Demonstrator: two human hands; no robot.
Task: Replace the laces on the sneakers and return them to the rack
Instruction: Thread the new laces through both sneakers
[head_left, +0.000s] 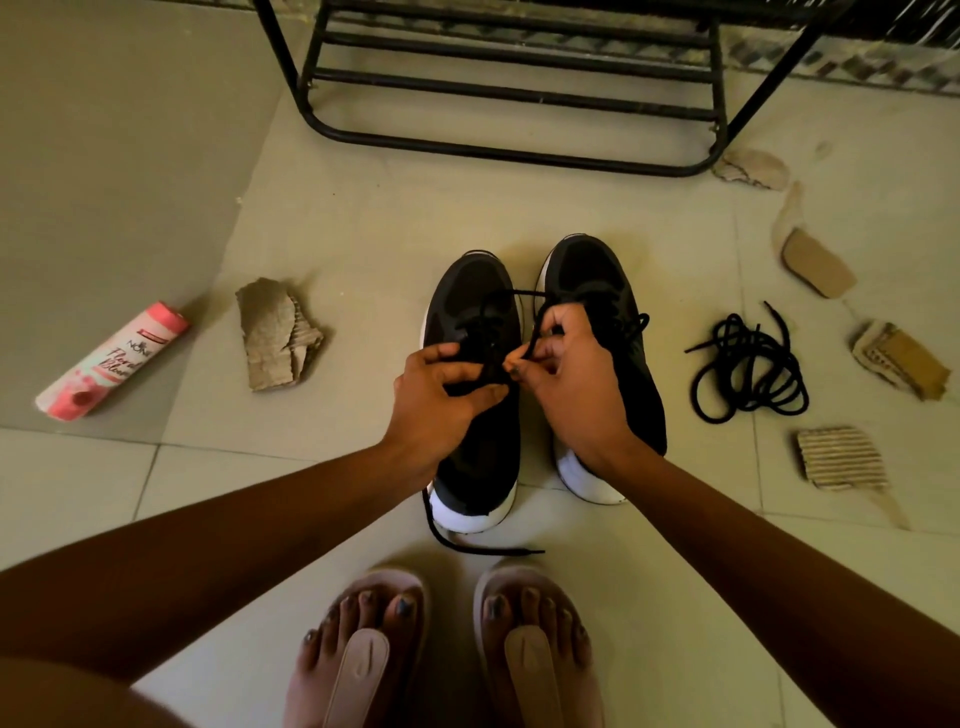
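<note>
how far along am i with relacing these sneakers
Done: the right black, white-soled sneaker looks laced; a loose coil of black lace lies on the floor beside it. In hand: left hand and right hand pinch a black lace over the left black sneaker. Left: finish lacing it, then set both on the black metal rack.

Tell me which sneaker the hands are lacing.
The left sneaker: the left hand grips it, the right hand pinches its lace, whose loose end trails past its heel.
</note>
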